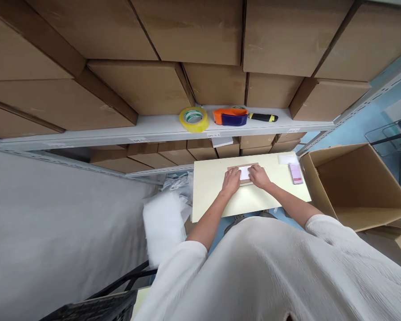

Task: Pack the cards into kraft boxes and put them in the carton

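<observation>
On a pale yellow table (214,191) lies a small flat brown cardboard box (243,168) with something white (244,174) in it. Both my hands rest on this box. My left hand (231,180) presses on its left side, fingers bent over the edge. My right hand (259,175) lies on its right side, fingers curled down onto it. Whether either hand grips the box or only presses on it I cannot make out.
A yellow tape roll (194,118), an orange-and-blue tape dispenser (230,117) and a black-and-yellow cutter (263,117) lie on the shelf (153,127) behind. A big open carton (357,187) stands right. A pink item (296,173), a white sheet (287,159) and white bags (163,223) are near.
</observation>
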